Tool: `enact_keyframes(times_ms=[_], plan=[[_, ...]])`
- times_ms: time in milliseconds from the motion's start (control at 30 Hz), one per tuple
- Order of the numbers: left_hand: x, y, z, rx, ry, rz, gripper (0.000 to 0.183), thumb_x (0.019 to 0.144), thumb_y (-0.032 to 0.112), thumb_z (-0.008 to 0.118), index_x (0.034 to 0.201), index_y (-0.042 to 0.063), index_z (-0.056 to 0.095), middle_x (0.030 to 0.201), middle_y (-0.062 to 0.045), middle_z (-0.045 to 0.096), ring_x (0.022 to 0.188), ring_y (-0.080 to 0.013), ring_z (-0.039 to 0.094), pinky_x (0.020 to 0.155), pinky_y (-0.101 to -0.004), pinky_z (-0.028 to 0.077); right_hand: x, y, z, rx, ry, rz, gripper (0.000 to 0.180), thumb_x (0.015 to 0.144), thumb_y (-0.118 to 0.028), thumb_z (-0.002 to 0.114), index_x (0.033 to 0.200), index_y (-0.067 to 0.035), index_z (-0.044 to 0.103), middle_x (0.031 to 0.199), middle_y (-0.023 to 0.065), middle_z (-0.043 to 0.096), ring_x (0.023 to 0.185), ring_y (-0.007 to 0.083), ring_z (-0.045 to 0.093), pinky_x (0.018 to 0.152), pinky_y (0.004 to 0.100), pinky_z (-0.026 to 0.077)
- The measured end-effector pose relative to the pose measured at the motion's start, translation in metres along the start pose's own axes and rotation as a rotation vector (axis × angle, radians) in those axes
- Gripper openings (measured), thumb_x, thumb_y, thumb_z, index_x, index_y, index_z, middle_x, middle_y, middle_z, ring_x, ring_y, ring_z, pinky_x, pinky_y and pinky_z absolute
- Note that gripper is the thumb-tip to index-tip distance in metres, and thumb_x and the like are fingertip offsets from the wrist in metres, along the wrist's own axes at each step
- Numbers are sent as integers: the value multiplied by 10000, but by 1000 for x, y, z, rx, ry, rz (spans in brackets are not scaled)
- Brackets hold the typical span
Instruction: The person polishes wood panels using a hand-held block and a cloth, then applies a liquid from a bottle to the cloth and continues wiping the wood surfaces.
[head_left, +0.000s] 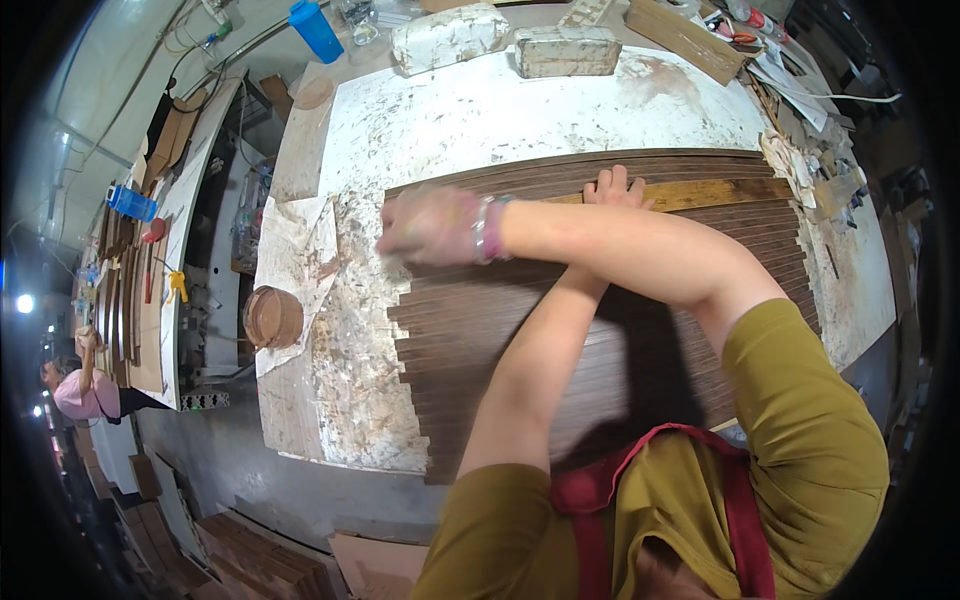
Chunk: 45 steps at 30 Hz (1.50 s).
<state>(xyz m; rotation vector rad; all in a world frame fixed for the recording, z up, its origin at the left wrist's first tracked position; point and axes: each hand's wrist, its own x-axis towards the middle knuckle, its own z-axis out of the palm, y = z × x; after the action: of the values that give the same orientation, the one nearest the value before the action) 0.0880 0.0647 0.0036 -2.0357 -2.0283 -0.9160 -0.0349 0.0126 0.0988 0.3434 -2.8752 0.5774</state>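
My forearms are crossed. My left hand (616, 189) lies with fingers spread on a long yellowish wooden strip (712, 195) near the far edge of a panel of dark brown wood slats (480, 322). My right hand (433, 226), in a thin, stained glove, reaches across to the panel's far left end. It is blurred by motion, with the fingers curled; whether something is in it cannot be told. The slats lie side by side, their left ends stepped unevenly. My right forearm hides part of the strip and of the slats.
A brown-stained tub (274, 317) stands on the worktable (360, 360) at left. Two wrapped blocks (568, 52), a blue bottle (316, 31) and a board (684, 37) lie along the far side. Rags (789, 165) and clutter line the right. Another person (86, 390) is at a bench, far left.
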Motion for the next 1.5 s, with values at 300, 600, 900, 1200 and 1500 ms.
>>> enact_keyframes(times_ms=[300, 600, 900, 1200, 1500], plan=[[-25, -8, 22, -287, 256, 33, 458, 912, 293, 562, 1294, 42, 531, 1245, -201, 524, 1173, -337, 486, 976, -453, 404, 44, 50, 11, -339, 1, 158, 175, 824, -135, 621, 980, -109, 695, 944, 152, 630, 971, 291, 631, 806, 367, 543], [4, 0, -16, 66, -116, 2, 474, 833, 407, 696, 1205, 123, 625, 1151, -147, 574, 1074, -336, 545, 880, -461, 459, -287, 80, -97, 119, 552, 870, 462, 869, -467, 648, 1187, -132, 654, 1168, 114, 618, 1120, 278, 579, 977, 347, 454], [14, 21, -13, 180, -210, -29, 517, 818, 429, 711, 1229, 132, 610, 1146, -123, 537, 1045, -323, 521, 863, -451, 437, -634, 125, -159, 44, 993, 1557, 581, 823, -537, 655, 1172, -73, 664, 1164, 147, 664, 1112, 292, 608, 981, 361, 442], [16, 21, -8, 226, -209, -7, 522, 792, 376, 743, 1230, 128, 605, 1140, -124, 537, 1039, -336, 521, 865, -456, 440, -627, 160, -147, -48, 676, 1478, 502, 853, -476, 612, 1179, -97, 662, 1136, 151, 671, 1069, 292, 623, 926, 358, 473], [32, 14, -17, 94, -263, 73, 512, 807, 371, 726, 1153, 16, 599, 1137, -159, 597, 1053, -349, 558, 912, -443, 447, -705, 52, -139, 366, 1003, 1397, 484, 884, -353, 611, 1247, -33, 601, 1237, 100, 591, 1073, 211, 586, 949, 311, 450]])
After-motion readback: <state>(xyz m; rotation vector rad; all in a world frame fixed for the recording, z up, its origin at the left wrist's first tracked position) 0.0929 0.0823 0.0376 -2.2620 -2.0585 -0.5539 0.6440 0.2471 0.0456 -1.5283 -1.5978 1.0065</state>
